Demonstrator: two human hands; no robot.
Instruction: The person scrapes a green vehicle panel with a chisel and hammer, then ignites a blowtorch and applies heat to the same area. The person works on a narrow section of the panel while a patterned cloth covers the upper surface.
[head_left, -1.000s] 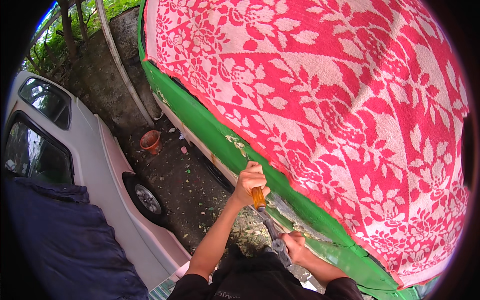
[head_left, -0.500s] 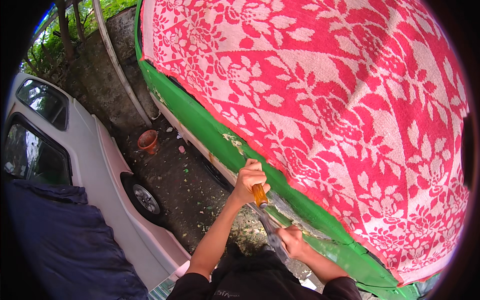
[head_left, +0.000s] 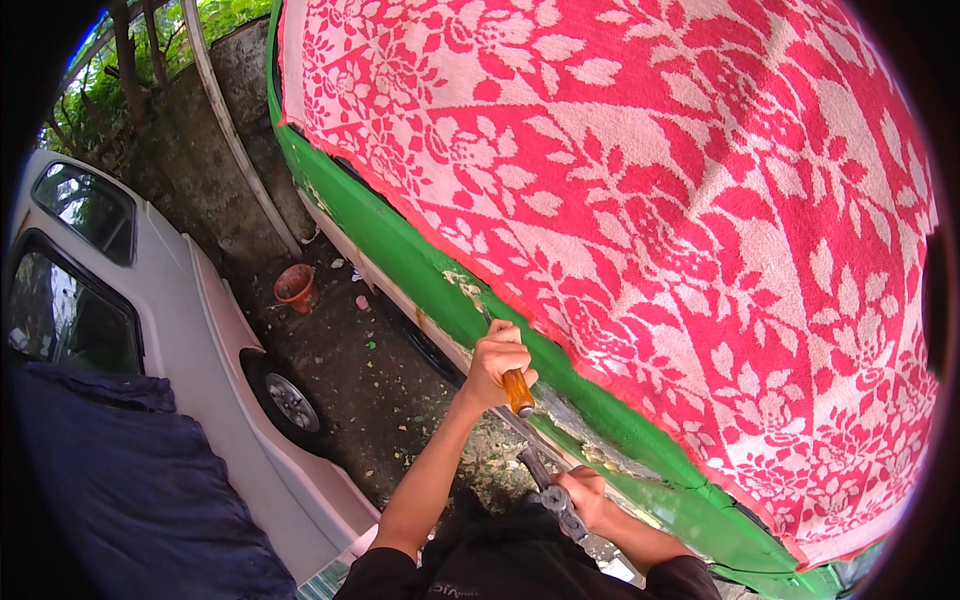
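My left hand (head_left: pixel 497 362) is wrapped round a screwdriver (head_left: pixel 518 393) with an amber handle and a metal-capped end. Its thin shank points away from me at the green car body panel (head_left: pixel 362 212), beside a patch of flaked paint (head_left: pixel 463 284); the fist partly hides the shank, and I cannot tell whether the tip touches. Lower and to the right, my right hand (head_left: pixel 586 494) grips a heavy grey metal tool (head_left: pixel 556 500) with rounded knobs on its body. A gap separates that tool from the screwdriver's end.
A red and pale floral cloth (head_left: pixel 640 220) covers the green car's top. To the left stands a white car (head_left: pixel 190 300), a dark blue cloth (head_left: pixel 120 480) over it. An orange pot (head_left: pixel 295 287) sits on the littered ground between them, near a long leaning pole (head_left: pixel 235 130).
The grey metal tool has come away from the screwdriver's end, swinging back toward my body. My left hand and the screwdriver have barely moved.
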